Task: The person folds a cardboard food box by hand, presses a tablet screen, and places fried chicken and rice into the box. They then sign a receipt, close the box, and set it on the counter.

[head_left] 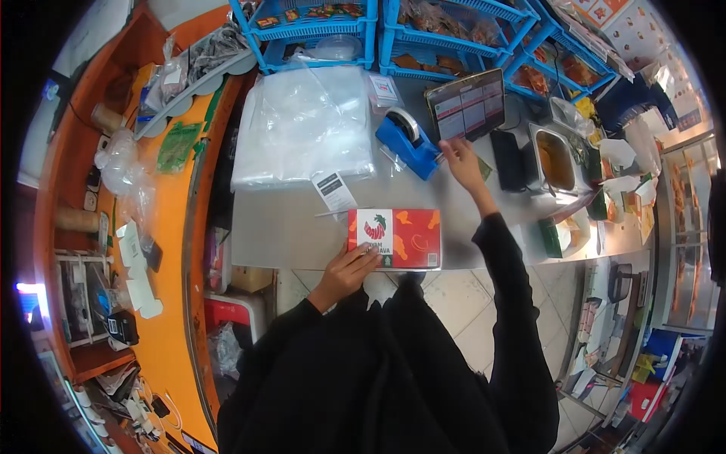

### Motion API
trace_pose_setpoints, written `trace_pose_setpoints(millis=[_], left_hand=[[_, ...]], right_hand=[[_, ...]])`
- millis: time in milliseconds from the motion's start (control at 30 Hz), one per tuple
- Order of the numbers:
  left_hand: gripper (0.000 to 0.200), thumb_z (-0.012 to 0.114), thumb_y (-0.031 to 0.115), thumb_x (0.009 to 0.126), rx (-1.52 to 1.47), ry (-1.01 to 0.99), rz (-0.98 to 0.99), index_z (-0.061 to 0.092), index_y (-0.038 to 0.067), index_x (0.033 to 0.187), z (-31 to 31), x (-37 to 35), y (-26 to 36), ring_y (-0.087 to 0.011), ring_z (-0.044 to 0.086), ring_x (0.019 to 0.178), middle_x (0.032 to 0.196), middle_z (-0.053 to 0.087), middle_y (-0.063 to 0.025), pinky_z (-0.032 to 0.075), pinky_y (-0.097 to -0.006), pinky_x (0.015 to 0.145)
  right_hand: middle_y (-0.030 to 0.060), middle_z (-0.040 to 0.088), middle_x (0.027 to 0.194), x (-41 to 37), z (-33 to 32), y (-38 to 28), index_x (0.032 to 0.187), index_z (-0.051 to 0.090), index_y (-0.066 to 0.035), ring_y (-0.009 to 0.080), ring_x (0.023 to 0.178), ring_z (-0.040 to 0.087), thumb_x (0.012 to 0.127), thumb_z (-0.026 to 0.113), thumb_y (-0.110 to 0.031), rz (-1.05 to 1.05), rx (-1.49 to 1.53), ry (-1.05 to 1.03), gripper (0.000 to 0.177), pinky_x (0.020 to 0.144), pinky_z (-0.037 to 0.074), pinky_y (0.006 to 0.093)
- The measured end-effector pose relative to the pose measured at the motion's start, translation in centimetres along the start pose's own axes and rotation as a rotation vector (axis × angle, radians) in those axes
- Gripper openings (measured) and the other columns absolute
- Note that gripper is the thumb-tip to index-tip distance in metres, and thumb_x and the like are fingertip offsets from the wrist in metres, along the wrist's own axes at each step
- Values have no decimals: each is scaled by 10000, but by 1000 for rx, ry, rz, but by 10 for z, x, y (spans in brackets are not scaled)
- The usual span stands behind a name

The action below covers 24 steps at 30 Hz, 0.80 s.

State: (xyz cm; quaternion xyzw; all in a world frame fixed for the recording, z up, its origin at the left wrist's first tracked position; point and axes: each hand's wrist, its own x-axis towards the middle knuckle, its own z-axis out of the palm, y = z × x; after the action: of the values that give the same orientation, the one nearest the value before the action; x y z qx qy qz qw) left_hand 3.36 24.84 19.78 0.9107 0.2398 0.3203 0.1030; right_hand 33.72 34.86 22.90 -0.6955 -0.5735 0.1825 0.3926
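Note:
A red and white cardboard food box (416,236) with a printed logo lies at the front edge of the metal counter. My left hand (349,266) grips its near left side, with fingers over the printed top. To the upper right, my right hand (463,165) is at the cutting end of a blue tape dispenser (405,144). Its fingers are pinched at the tape's end, though the clear tape itself hardly shows. A printed paper slip (333,191) lies just behind the box, beside a stack of clear plastic bags (302,129).
Behind the dispenser, a tablet (467,104) stands propped up. Right of it are a black device (508,160) and a metal food pan (556,157). Blue plastic racks (318,44) line the back. An orange shelf (170,227) runs along the left.

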Motion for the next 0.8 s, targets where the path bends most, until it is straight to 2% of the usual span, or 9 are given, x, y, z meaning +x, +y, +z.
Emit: trace_pose_setpoints(millis=[33, 67, 133, 167, 233, 367, 500, 567, 800], left_hand=[[242, 528, 57, 662, -21, -8, -23, 594, 78, 894, 0, 0, 0, -178, 519, 910, 941, 570, -33, 377, -395, 835], [242, 532, 58, 660, -28, 1, -35, 596, 82, 892, 1, -1, 1, -173, 522, 902, 934, 572, -29, 376, -398, 838], [240, 534, 60, 660, -14, -2, -34, 596, 81, 890, 0, 0, 2, -173, 524, 898, 932, 573, -29, 379, -396, 835], [237, 536, 61, 659, -6, 0, -32, 597, 81, 888, 0, 1, 2, -173, 526, 893, 930, 575, -29, 383, -394, 831], [237, 539, 61, 658, 5, -3, -33, 598, 81, 886, 1, 0, 2, -172, 527, 892, 932, 575, -29, 384, -393, 830], [230, 544, 67, 656, 71, 13, -36, 601, 82, 879, -1, 4, 6, -174, 534, 882, 927, 579, -28, 397, -381, 811], [233, 546, 77, 654, 119, 53, -51, 603, 90, 880, 6, 4, 10, -171, 538, 877, 917, 584, -23, 402, -372, 799], [220, 553, 92, 660, 149, 85, -70, 605, 98, 873, 8, 7, 9, -161, 542, 870, 913, 586, -20, 405, -373, 785], [171, 608, 138, 649, 130, 205, -115, 618, 108, 817, 22, 7, 10, -131, 537, 864, 878, 597, 7, 359, -403, 812]], right_hand=[[84, 529, 825, 11, -1, -1, 879, 530, -39, 192, 762, 474, 796, 469, -270, 5, -99, -255, 252, 644, 383, 290], [84, 529, 825, 19, -1, -5, 879, 530, -39, 192, 762, 474, 796, 469, -270, 2, -90, -253, 252, 644, 383, 290], [28, 494, 712, 27, -4, -12, 829, 524, -47, 142, 725, 463, 796, 474, -284, 404, 204, -570, 245, 619, 369, 251], [28, 494, 712, 25, -3, -1, 829, 524, -47, 142, 725, 463, 796, 474, -284, 402, 208, -568, 245, 619, 369, 251], [1, 455, 658, 18, 2, 36, 758, 501, -68, 107, 676, 460, 792, 480, -293, 449, 971, -387, 228, 602, 356, 232], [7, 461, 647, -22, 4, 55, 706, 473, -86, 106, 631, 484, 801, 469, -288, 331, 996, -343, 223, 575, 378, 222], [31, 508, 639, -35, 19, 42, 698, 491, -35, 102, 545, 520, 824, 425, -268, 475, 736, -280, 273, 477, 420, 205], [48, 517, 549, -34, 22, 38, 642, 498, -4, 104, 458, 504, 825, 413, -268, 412, 297, -262, 332, 455, 420, 214], [82, 426, 410, -114, 7, -44, 561, 529, -9, 108, 369, 416, 800, 430, -252, 197, 195, 206, 354, 385, 325, 271]])
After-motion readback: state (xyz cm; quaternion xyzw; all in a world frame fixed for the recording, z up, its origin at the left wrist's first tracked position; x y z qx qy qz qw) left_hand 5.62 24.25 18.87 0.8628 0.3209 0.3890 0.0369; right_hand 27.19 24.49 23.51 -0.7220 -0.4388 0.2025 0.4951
